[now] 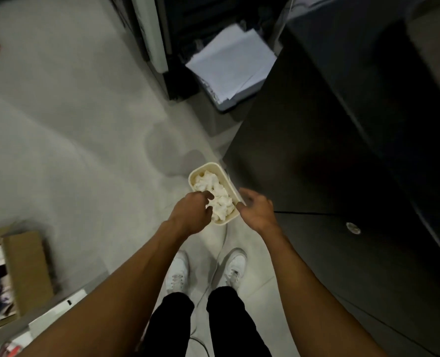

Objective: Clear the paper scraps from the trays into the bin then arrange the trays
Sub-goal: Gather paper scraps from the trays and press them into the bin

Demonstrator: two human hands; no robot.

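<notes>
Both forearms fill the bottom of my feed, reaching forward over black trousers and white shoes point(177, 271). Largest beyond them is a dark cabinet point(342, 150) down the right side, its top cut off by the frame and too dim for detail. Pale floor point(72, 124) covers the left. At top centre stands the bin point(224, 104), mostly hidden under loose white sheets point(231, 63). A cardboard box point(25, 269) is cropped at the lower left edge, its contents blurred. The cream tray point(208, 167) is held in the air above the floor, by the cabinet's near corner, heaped with crumpled paper scraps point(218, 194). The right hand point(256, 212) grasps the tray's right rim. The left hand point(193, 215) curls its fingers into the scraps, pinching a clump; its back hides the tray's near left corner.
</notes>
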